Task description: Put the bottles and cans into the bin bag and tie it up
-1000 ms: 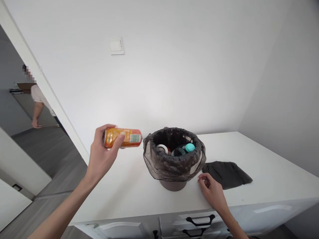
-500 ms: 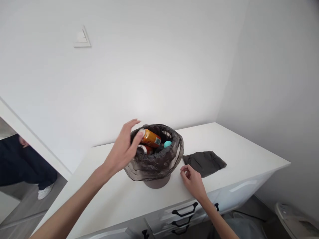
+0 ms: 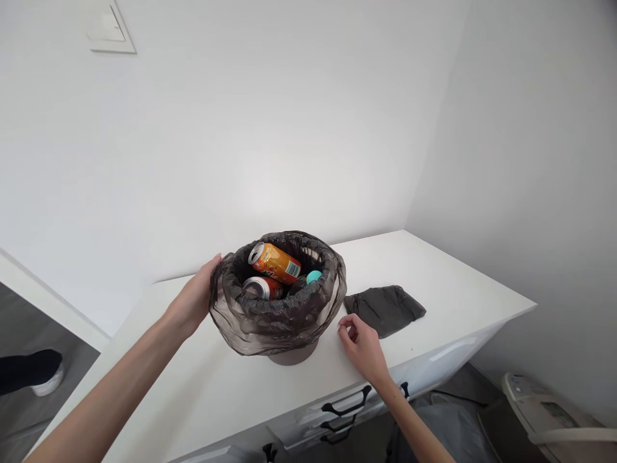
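A small bin (image 3: pixel 293 355) stands on the white countertop, lined with a dark translucent bin bag (image 3: pixel 284 328) folded over its rim. Inside lie an orange drink can (image 3: pixel 278 262), a second can (image 3: pixel 260 287) with its silver end up, and something with a turquoise cap (image 3: pixel 313 277). At the bag's left side, my left hand (image 3: pixel 195 296) is closed on its edge, the fingers partly hidden by the plastic. My right hand (image 3: pixel 359 344) rests by the counter's front, right of the bin, fingers curled together with nothing visible in them. A folded dark bag (image 3: pixel 388 310) lies beyond it.
Black-handled drawers (image 3: pixel 347 404) are below the counter's front edge. A pale appliance (image 3: pixel 544 411) stands low at the right. Walls rise behind and to the right, with a switch (image 3: pixel 113 29) at upper left. A person's leg and white shoe (image 3: pixel 49 381) show at far left.
My left hand has let go of the orange can and moved left to the bag's edge. The can now lies inside the bag. My right hand keeps its curled pose.
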Action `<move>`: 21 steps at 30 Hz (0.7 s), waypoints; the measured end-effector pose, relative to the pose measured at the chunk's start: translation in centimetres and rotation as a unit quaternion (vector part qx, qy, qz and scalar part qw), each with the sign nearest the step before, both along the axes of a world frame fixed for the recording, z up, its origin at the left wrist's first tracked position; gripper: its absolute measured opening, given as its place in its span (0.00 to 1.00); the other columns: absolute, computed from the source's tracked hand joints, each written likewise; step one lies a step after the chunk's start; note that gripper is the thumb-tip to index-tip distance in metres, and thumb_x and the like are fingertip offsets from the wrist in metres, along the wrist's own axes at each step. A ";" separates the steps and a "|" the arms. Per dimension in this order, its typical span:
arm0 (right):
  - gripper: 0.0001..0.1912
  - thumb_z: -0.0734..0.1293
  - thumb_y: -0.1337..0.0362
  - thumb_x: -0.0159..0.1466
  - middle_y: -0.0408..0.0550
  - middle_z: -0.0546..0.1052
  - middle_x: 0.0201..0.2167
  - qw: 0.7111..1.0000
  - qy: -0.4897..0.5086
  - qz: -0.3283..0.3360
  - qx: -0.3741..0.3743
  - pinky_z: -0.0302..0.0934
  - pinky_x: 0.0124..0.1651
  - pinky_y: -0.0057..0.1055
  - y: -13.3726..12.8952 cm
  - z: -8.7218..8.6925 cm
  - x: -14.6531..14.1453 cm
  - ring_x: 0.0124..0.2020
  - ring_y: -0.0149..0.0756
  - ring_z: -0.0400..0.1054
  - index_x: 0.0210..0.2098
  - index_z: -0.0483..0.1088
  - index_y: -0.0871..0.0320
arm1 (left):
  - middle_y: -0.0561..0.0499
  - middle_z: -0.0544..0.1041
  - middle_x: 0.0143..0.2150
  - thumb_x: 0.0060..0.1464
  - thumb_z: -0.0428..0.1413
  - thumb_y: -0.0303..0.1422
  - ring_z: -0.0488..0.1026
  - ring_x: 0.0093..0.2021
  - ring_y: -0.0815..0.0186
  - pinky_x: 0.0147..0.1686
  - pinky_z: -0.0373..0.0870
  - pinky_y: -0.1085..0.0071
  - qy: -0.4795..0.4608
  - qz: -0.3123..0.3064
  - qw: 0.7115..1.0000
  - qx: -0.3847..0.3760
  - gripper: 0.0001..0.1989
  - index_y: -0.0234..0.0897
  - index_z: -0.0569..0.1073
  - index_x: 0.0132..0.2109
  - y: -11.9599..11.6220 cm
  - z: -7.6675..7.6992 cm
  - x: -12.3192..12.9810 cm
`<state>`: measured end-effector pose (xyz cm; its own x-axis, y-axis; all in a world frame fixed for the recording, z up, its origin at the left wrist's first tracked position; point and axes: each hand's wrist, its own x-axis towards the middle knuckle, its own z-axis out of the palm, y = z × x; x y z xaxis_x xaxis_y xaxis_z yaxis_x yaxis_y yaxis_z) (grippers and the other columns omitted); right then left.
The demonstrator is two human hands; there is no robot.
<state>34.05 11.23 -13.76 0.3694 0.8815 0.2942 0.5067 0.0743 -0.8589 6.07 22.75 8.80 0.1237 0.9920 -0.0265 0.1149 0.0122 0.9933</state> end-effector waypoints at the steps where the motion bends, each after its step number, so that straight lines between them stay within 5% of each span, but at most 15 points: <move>1: 0.07 0.61 0.58 0.66 0.41 0.72 0.23 1.000 0.000 -0.001 -0.003 0.59 0.33 0.31 0.0 0.1 0.0 0.25 0.38 0.68 0.36 0.69 0.52 | 0.46 0.84 0.45 0.56 0.59 0.56 0.79 0.48 0.50 0.49 0.75 0.58 -0.008 -0.006 0.999 -0.040 0.26 0.40 0.81 0.48 0.0 -0.1 0.1; 6: 0.07 0.61 0.58 0.66 0.41 0.73 0.23 1.000 0.003 0.000 -0.010 0.59 0.33 0.30 0.1 0.3 -0.1 0.25 0.37 0.67 0.36 0.69 0.52 | 0.49 0.85 0.39 0.56 0.60 0.55 0.81 0.42 0.53 0.43 0.77 0.61 -0.027 0.019 0.997 -0.072 0.24 0.41 0.81 0.47 0.2 -0.2 0.4; 13: 0.08 0.61 0.57 0.67 0.40 0.71 0.23 1.000 0.002 0.001 -0.017 0.57 0.32 0.30 0.0 0.5 0.0 0.25 0.37 0.67 0.36 0.68 0.52 | 0.49 0.84 0.47 0.52 0.64 0.50 0.78 0.51 0.52 0.48 0.75 0.64 -0.024 0.016 1.000 0.009 0.23 0.41 0.81 0.49 -0.5 0.3 0.9; 21: 0.08 0.62 0.57 0.64 0.41 0.73 0.23 1.000 0.008 -0.010 -0.003 0.57 0.32 0.31 -0.2 1.1 -0.5 0.25 0.37 0.67 0.34 0.69 0.52 | 0.46 0.82 0.51 0.48 0.69 0.50 0.79 0.51 0.55 0.46 0.75 0.65 -0.018 0.036 0.999 0.005 0.29 0.40 0.78 0.52 -2.1 1.1 1.1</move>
<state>33.52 11.00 -12.67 0.3917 0.8757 0.2824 0.4936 0.0590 -0.8677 7.20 20.62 9.92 0.0527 0.9985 -0.0125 0.0777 0.0084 0.9969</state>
